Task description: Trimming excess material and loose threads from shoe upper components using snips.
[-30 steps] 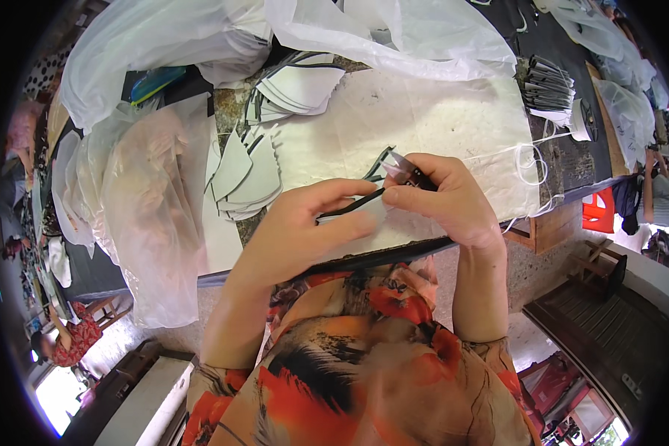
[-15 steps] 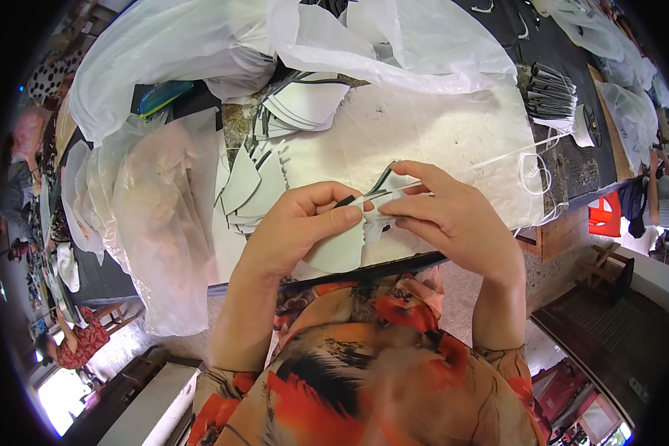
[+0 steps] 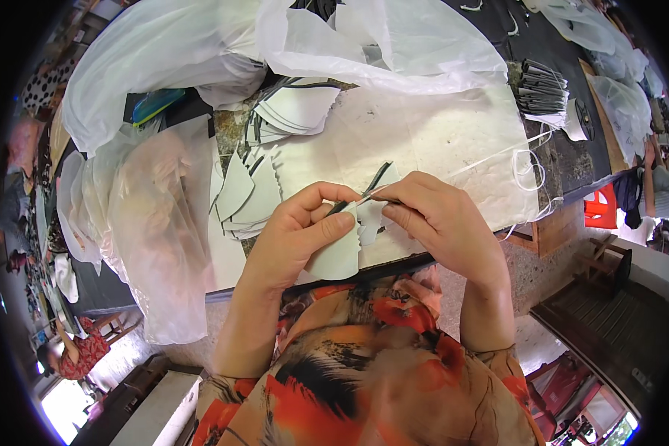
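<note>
- Your left hand point(image 3: 297, 238) pinches a pale, flat cut piece point(image 3: 340, 253) between thumb and fingers; the piece hangs down from that grip, just above the near edge of the counter point(image 3: 453, 134).
- Your right hand point(image 3: 438, 215) has its fingertips pressed together on a thin dark strip point(image 3: 375, 181) where it meets the top edge of the pale piece, so both hands close on the same small spot.
- The strip's long axis runs diagonally: from the pinch point it rises up and to the right, away from you, its free end standing clear above the fingers. Its lower end looks tucked between your left thumb and forefinger, though the exact contact is hidden.
- The pale piece lies below and slightly left of the right hand's grip, so the left hand carries it and is the nearer one to its body; the right hand is nearer to the strip.
- Just left of your left hand, a loose pile of similar cut pieces point(image 3: 245, 193) lies fanned on the counter; a second pile point(image 3: 293, 111) sits further back.
- Big clear plastic bags point(image 3: 156, 215) crowd the left side and the far edge.
- A stack of dark folded parts point(image 3: 540, 89) lies well apart on the right.
</note>
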Tool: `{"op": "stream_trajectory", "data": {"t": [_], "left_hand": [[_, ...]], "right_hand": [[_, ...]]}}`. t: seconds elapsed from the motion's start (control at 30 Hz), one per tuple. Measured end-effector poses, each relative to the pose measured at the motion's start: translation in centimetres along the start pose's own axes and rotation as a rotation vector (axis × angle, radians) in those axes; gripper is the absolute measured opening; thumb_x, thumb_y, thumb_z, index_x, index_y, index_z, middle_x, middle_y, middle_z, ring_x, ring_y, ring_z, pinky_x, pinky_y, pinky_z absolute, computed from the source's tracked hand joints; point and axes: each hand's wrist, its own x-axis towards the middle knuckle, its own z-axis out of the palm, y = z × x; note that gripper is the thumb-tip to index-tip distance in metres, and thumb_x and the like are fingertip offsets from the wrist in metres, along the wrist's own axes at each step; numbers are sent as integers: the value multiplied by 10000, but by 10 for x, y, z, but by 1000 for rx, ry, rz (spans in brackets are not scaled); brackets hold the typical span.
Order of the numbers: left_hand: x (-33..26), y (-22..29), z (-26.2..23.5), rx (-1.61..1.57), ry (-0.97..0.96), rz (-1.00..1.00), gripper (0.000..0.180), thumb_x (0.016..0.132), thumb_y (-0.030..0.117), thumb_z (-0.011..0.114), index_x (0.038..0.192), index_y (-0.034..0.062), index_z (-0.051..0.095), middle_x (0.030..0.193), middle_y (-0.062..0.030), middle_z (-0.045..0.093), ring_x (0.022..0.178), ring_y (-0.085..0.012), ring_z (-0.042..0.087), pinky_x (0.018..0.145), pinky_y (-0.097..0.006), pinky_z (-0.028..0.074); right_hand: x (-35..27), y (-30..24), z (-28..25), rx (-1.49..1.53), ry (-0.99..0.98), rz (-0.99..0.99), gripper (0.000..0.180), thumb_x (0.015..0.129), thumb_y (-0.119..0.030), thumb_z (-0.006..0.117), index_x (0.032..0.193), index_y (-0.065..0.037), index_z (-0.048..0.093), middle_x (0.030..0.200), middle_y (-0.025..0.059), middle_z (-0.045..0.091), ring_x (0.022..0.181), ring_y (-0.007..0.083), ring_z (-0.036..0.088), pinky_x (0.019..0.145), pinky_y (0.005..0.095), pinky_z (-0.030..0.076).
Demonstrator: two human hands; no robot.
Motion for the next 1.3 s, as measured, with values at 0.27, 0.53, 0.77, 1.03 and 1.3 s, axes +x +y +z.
{"op": "stream_trajectory", "data": {"t": [0.27,0.53,0.77,1.03,1.3], "left_hand": [[3,-6,8,-50,-31,-27,268,1029,80,657,1285,20,607,1034,-28,729,882,-58,671,747,-218,557],[1,-13,8,-83,48,31,252,1012,77,672,1252,20,622,1036,-31,729,874,-72,675,756,-214,547],[0,-9,8,-1,97,81,258,1018,87,671,1257,22,600,1035,-27,726,882,-52,653,777,-202,521],[-5,-14,14,-97,34,17,263,1023,73,649,1277,31,592,1032,-30,715,870,-67,671,747,-216,551],[-4,-23,15,-92,36,21,298,1033,70,638,1323,27,585,1031,-20,716,865,-48,659,741,-208,543]], "right_hand": [[0,3,2,282,-10,112,295,1044,-269,581,1114,-16,715,983,156,689,914,293,653,808,392,510],[-7,-1,16,205,64,171,303,1070,-263,552,1081,-7,715,984,140,676,916,274,660,825,363,511],[-18,-7,28,53,196,33,228,1027,-283,620,1078,-69,681,1115,139,628,977,361,646,845,448,525],[-21,-8,35,112,234,55,215,1039,-258,605,1102,-58,653,1067,138,611,948,367,639,826,438,524],[-20,0,37,312,171,111,259,1064,-282,573,1092,-41,661,1010,148,606,946,361,617,841,411,502]]}}
